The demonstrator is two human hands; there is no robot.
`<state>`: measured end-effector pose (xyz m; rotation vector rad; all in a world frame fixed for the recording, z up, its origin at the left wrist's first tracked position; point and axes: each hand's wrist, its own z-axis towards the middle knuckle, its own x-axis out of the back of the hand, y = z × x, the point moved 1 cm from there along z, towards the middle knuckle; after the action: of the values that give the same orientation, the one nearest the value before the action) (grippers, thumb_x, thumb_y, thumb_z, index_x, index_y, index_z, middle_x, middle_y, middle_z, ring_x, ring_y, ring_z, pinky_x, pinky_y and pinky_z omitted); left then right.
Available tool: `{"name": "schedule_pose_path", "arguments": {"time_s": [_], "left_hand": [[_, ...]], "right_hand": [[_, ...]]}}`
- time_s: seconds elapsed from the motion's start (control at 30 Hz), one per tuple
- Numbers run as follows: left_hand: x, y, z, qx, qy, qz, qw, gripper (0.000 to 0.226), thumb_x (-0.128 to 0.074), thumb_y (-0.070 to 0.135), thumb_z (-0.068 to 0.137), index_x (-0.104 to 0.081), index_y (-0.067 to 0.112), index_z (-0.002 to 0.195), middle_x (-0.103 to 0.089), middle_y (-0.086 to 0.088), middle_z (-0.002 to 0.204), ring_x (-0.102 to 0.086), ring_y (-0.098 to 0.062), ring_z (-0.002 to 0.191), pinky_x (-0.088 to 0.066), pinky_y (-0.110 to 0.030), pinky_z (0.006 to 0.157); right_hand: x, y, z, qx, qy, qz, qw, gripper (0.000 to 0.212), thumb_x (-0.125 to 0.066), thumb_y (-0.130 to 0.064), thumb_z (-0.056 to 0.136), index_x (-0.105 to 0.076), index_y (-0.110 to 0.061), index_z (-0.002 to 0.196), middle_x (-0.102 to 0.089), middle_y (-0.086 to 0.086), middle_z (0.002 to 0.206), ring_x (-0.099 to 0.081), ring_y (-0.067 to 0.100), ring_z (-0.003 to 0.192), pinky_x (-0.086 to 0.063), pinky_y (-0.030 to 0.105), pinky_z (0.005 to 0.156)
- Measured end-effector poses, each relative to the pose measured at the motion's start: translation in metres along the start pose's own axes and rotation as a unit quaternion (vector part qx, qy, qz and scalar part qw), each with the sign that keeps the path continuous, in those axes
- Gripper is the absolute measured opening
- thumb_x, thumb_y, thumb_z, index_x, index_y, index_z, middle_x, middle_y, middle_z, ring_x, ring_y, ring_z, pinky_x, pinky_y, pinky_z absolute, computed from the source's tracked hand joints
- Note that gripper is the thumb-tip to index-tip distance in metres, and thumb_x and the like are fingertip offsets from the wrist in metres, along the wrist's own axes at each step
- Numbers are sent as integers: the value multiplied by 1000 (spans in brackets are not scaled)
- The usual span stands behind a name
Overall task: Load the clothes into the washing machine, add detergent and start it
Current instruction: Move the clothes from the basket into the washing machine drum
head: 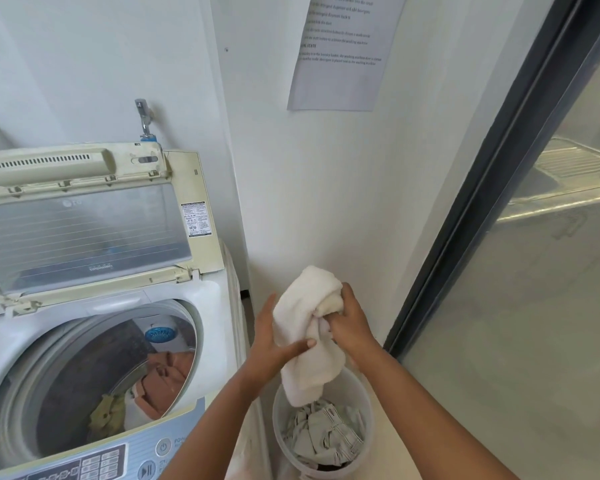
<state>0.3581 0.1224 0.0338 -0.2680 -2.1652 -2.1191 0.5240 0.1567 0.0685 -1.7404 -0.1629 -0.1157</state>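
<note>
Printed paper sheet [340,53] on white wall; wall tap [143,116]; glass door [534,271].

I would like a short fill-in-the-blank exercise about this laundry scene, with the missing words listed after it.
1. Both hands, the left hand and the right hand, hold a ____ towel.
2. The towel hangs above the round laundry ____, where grey clothes remain.
3. The lid of the washing machine is ____.
4. Inside the drum lies an ____ cloth beside a yellow-green cloth.

Missing words: white; basket; open; orange
</note>
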Motion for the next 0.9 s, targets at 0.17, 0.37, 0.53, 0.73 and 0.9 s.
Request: {"name": "schedule_pose_path", "arguments": {"time_s": [0.17,0.37,0.53,0.73,0.9], "left_hand": [[-12,2,-6,-29,30,-46,998,88,-83,29,71,-32,34,142,-49,19,136,-52,4,121,-46,-19,92],[-9,-2,0,4,132,-22,991,44,-66,34,88,-50,34,128,-62,21,116,-61,-5,109,-50,-24,82],[-5,8,2,-21,195,-4,981,32,-51,31,89,-48,40,120,-59,24,109,-59,-3,101,-44,-20,81],[-2,20,4,-54,212,16,976,39,-50,14,96,-51,48,115,-59,22,113,-57,4,104,-42,-16,85],[-2,27,10,-44,183,-106,976,32,-54,22,95,-58,32,124,-67,13,116,-64,-1,105,-53,-25,85]], "right_hand": [[-6,0,0,-99,-23,373,922,26,-58,-9,95,-62,-9,121,-74,8,97,-70,19,86,-57,31,64],[9,18,2,-149,-44,322,934,41,-67,-12,91,-55,-15,130,-70,14,113,-70,26,96,-59,37,72],[30,41,3,-224,61,165,959,65,-64,7,81,-42,-28,131,-60,13,117,-59,21,90,-50,32,67],[51,35,1,-89,64,140,984,75,-79,-25,81,-36,-38,141,-45,0,137,-47,21,125,-41,45,107],[61,30,5,-127,-56,149,979,115,-93,-42,52,-27,-52,145,-29,1,155,-31,25,142,-27,56,115]]}}
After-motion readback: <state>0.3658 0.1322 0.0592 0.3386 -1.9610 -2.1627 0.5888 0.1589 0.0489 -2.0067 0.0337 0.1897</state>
